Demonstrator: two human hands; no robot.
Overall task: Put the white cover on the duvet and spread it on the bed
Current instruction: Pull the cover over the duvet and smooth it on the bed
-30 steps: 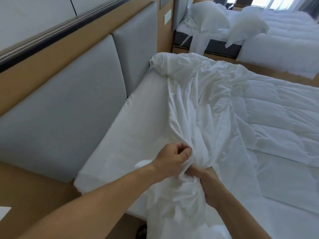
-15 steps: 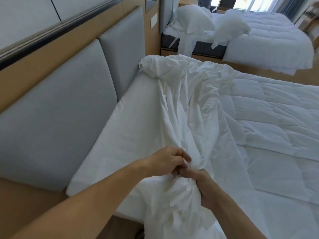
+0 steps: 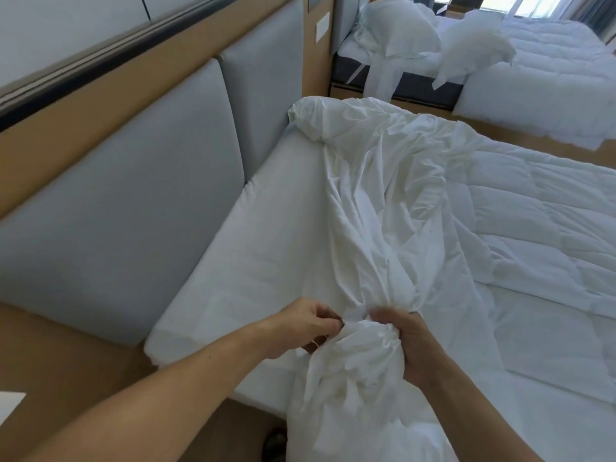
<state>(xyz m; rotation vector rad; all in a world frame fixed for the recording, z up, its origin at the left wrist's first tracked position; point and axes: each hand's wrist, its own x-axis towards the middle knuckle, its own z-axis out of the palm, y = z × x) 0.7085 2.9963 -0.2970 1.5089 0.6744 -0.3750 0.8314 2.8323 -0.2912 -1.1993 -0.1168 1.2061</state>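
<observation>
The white cover (image 3: 383, 201) lies crumpled along the head of the bed, running from the far corner down to my hands. The quilted white duvet (image 3: 540, 221) is spread flat to its right. My right hand (image 3: 413, 345) grips a bunched wad of the cover near the bed's near corner. My left hand (image 3: 306, 328) pinches the same bunch from the left, fingers curled into the folds. Below my hands the bunched fabric hangs over the bed's edge.
The bare mattress (image 3: 253, 261) shows at the left beside grey padded headboard panels (image 3: 126, 201). A second bed (image 3: 540, 81) with two pillows (image 3: 396, 31) stands beyond a narrow wooden floor gap. A wooden ledge (image 3: 63, 371) sits at near left.
My hands have shifted lower and a little apart on the bunched cover; the right hand now wraps a bigger wad. The view has turned slightly.
</observation>
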